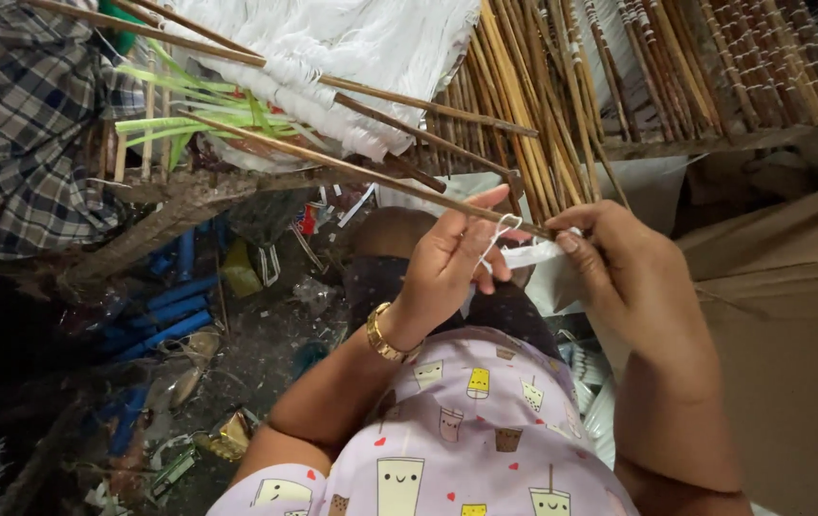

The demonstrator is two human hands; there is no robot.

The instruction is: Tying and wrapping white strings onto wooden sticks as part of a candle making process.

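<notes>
The thin bamboo stick (371,177) runs slantwise from upper left, above the green leaf strips (175,110), down to the right, where its lower end passes between the two hands. A loop of white string (503,229) hangs on the stick right at that lower end, and a flat white strip (533,254) trails from the loop toward the right hand.

The left hand (449,260) sits just below the stick's end, its fingers curled up and closed so that the thumb and fingertips pinch the stick and the string loop together. A gold-coloured bracelet (385,336) circles that wrist, further down from the stick. The right hand (624,272) is on the far side of the stick's tip, its thumb and forefinger pressed together on the white strip just beside the stick; the other fingers fold loosely under.

Further along the stick toward its upper end, a bundle of white threads (352,48) is draped over two more sticks lying almost parallel to it. Behind the stick's lower end, a dense rack of upright bamboo sticks (619,76) leans against a rail, some wound with white thread. Right of the stick's tip, past the right hand, stands brown cardboard (791,325). Below the stick lies the lap in a lilac garment printed with drink cups (466,440). Left of the stick's upper end hangs a checked cloth (22,124), and beneath the stick's middle the ground holds blue tubes (170,311) and scattered litter.
</notes>
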